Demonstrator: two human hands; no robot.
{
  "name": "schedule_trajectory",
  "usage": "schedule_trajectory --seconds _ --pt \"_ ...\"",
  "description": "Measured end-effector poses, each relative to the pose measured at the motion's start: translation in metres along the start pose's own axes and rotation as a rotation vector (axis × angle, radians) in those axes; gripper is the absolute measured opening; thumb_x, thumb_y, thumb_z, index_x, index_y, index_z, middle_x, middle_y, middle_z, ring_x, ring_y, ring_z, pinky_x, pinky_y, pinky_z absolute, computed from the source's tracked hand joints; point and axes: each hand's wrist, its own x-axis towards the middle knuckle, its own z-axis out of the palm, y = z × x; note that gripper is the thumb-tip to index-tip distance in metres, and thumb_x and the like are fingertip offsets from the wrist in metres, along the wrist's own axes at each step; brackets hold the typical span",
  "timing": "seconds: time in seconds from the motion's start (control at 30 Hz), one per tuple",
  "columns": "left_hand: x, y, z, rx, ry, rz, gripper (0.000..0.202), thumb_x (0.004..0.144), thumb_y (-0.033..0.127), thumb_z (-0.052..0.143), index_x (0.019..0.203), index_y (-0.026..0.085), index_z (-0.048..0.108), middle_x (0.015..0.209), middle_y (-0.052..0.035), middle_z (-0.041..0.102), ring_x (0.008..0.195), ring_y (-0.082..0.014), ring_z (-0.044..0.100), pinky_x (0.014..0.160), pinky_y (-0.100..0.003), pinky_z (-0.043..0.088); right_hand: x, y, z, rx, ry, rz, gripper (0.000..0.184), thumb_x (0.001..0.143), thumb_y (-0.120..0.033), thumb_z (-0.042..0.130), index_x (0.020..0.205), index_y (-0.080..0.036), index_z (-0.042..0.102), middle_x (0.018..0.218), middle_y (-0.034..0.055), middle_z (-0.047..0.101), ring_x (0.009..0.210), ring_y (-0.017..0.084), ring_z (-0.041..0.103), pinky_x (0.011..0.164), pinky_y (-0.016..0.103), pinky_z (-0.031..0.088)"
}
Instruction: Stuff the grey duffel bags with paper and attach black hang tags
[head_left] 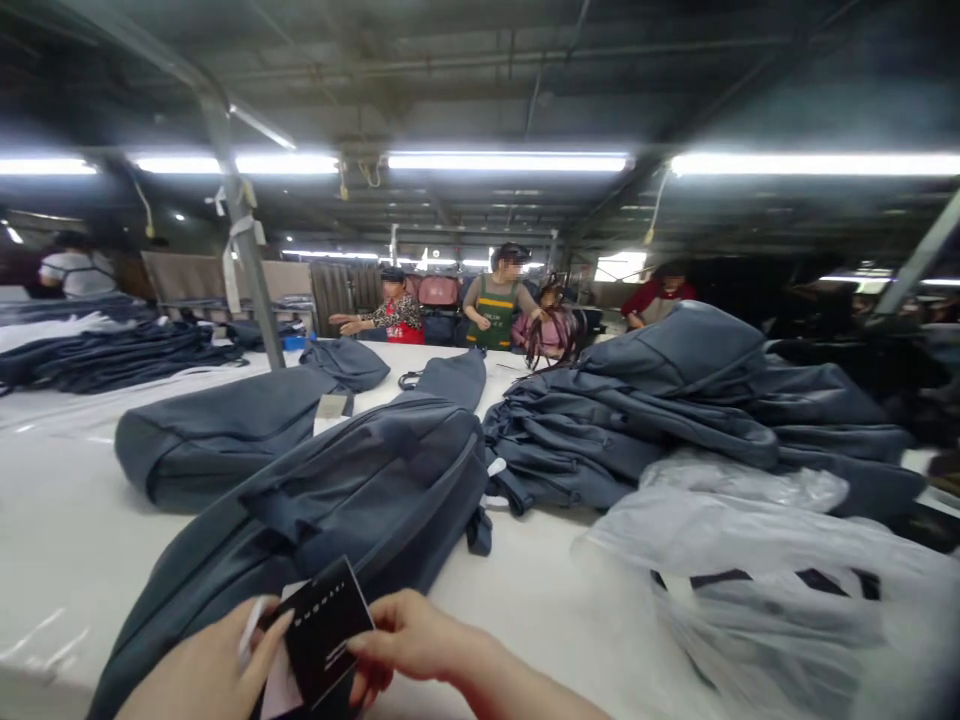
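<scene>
Between my hands is a black hang tag [324,622] with small white print, tilted over the near end of a dark blue-grey backpack [360,490]. My left hand [217,655] pinches the tag's left side, where a paler card and a white loop [251,625] also show at the fingers. At its right edge, my right hand [405,640] grips the same tag between thumb and fingers. The backpack lies on the white table [517,620], its straps trailing at the right side.
More blue-grey bags [225,425] lie behind and left. A bag pile [675,370] rises at the right, with clear plastic bags [772,590] in front. A metal post [251,260] stands at the left. Several people work across the table, one in a green apron [496,312].
</scene>
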Motion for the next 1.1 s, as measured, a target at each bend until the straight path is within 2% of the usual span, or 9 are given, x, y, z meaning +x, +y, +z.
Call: schedule_trajectory --seconds 0.17,0.33,0.43,0.53,0.63,0.7,0.83,0.97,1.1 --pt "-0.033 -0.005 0.032 -0.214 -0.107 -0.066 0.054 0.087 0.058 0.037 0.132 0.029 0.041 0.094 0.0009 0.074 0.089 -0.0225 0.070 0.075 -0.028 0.051 0.002 0.012 0.000 -0.203 0.062 0.132 0.042 0.082 -0.056 0.058 0.084 -0.014 0.064 0.063 -0.0004 0.063 0.051 0.010 0.057 0.055 0.022 0.044" --pt "-0.077 -0.001 0.027 -0.319 0.120 -0.137 0.047 0.084 0.055 0.048 0.122 0.028 0.051 0.092 0.0000 0.072 0.089 -0.0234 0.069 0.081 -0.030 0.049 -0.020 0.004 -0.003 -0.642 0.193 0.156 0.027 0.088 -0.037 0.055 0.097 -0.015 0.067 0.081 0.0073 0.070 0.068 0.017 0.065 0.063 0.026 0.047" --pt "-0.098 -0.002 0.035 -0.479 0.086 -0.204 0.040 0.083 0.053 0.051 0.109 0.024 0.058 0.083 -0.0013 0.071 0.081 -0.0232 0.067 0.078 -0.031 0.049 -0.036 -0.012 -0.001 -0.958 0.471 -0.042 0.029 0.085 -0.030 0.057 0.109 -0.014 0.063 0.096 0.0115 0.070 0.085 0.022 0.064 0.075 0.032 0.047" --pt "-0.113 0.000 0.054 -0.663 -0.026 -0.263 0.039 0.079 0.050 0.059 0.105 0.022 0.060 0.077 -0.0013 0.068 0.073 -0.0225 0.064 0.073 -0.032 0.049 -0.053 -0.028 0.013 -0.969 0.648 -0.382 0.017 0.089 -0.029 0.050 0.094 -0.017 0.061 0.089 0.0105 0.066 0.080 0.020 0.060 0.073 0.032 0.045" --pt "-0.122 0.007 0.071 -0.910 -0.076 -0.271 0.045 0.072 0.047 0.067 0.106 0.018 0.059 0.081 -0.0040 0.068 0.076 -0.0230 0.063 0.076 -0.033 0.050 -0.063 -0.033 0.038 -0.849 0.462 -0.498 0.019 0.090 -0.029 0.049 0.077 -0.020 0.058 0.073 0.0054 0.061 0.068 0.017 0.055 0.065 0.029 0.044" --pt "-0.127 0.012 0.077 -1.093 -0.048 -0.289 0.049 0.071 0.046 0.069 0.109 0.017 0.057 0.090 -0.0076 0.068 0.085 -0.0242 0.064 0.080 -0.034 0.051 -0.061 -0.026 0.055 -0.811 0.264 -0.347 0.010 0.086 -0.028 0.056 0.086 -0.020 0.062 0.081 0.0055 0.065 0.070 0.017 0.057 0.065 0.028 0.044" --pt "-0.133 0.019 0.081 -1.317 0.067 -0.376 0.050 0.075 0.047 0.065 0.114 0.017 0.054 0.105 -0.0121 0.066 0.091 -0.0248 0.065 0.080 -0.035 0.053 -0.045 0.002 0.078 -0.710 0.020 -0.005 0.043 0.078 -0.027 0.066 0.120 -0.022 0.060 0.107 0.0074 0.068 0.084 0.021 0.063 0.076 0.030 0.047" --pt "-0.134 0.014 0.081 -1.203 0.115 -0.330 0.036 0.080 0.037 0.058 0.110 0.018 0.058 0.107 -0.0115 0.067 0.099 -0.0249 0.064 0.089 -0.036 0.050 -0.029 0.025 0.084 -0.559 -0.029 0.019 0.026 0.089 -0.034 0.051 0.103 -0.018 0.066 0.096 0.0074 0.070 0.091 0.024 0.062 0.083 0.032 0.046" --pt "-0.134 0.000 0.077 -0.956 0.143 -0.241 0.029 0.085 0.032 0.050 0.109 0.021 0.063 0.107 -0.0095 0.069 0.101 -0.0248 0.063 0.095 -0.036 0.047 -0.026 0.028 0.079 -0.519 0.028 0.011 0.039 0.093 -0.046 0.043 0.080 -0.016 0.065 0.076 0.0059 0.065 0.075 0.021 0.059 0.073 0.030 0.046"
